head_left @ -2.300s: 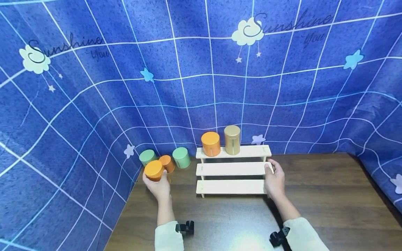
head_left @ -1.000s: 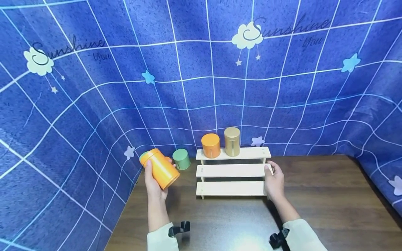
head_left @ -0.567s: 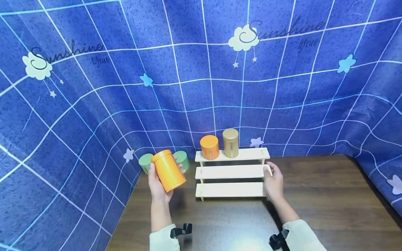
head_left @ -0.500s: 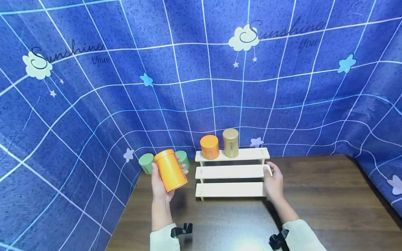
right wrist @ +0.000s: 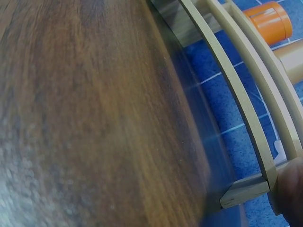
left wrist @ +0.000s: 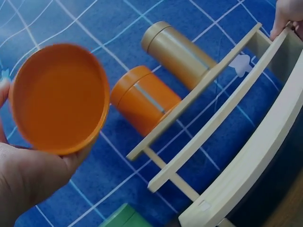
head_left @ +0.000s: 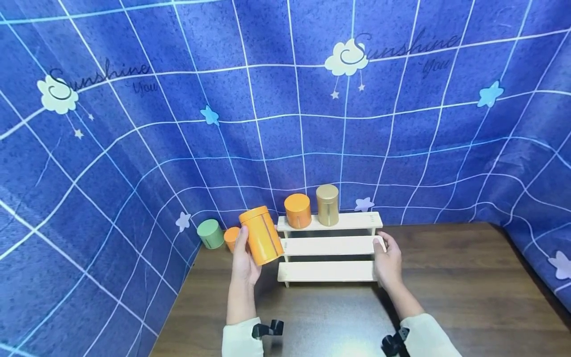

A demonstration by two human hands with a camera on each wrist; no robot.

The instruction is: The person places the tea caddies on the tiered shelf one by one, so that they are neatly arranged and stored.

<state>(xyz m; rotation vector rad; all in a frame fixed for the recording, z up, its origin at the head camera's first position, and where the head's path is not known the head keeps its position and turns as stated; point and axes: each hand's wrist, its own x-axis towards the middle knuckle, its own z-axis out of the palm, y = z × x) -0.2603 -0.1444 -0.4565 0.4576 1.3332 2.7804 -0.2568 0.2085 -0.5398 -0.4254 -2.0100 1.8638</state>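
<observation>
Tall orange canister nearer the rack, hands closed on both

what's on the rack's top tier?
Top tier: an orange canister and, to its right, a gold canister, both upright. The patches directly beneath them are covered, so can't be seen.

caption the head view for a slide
Left hand holds a tilted orange canister near a three-tier rack gripped by the right hand.
</observation>
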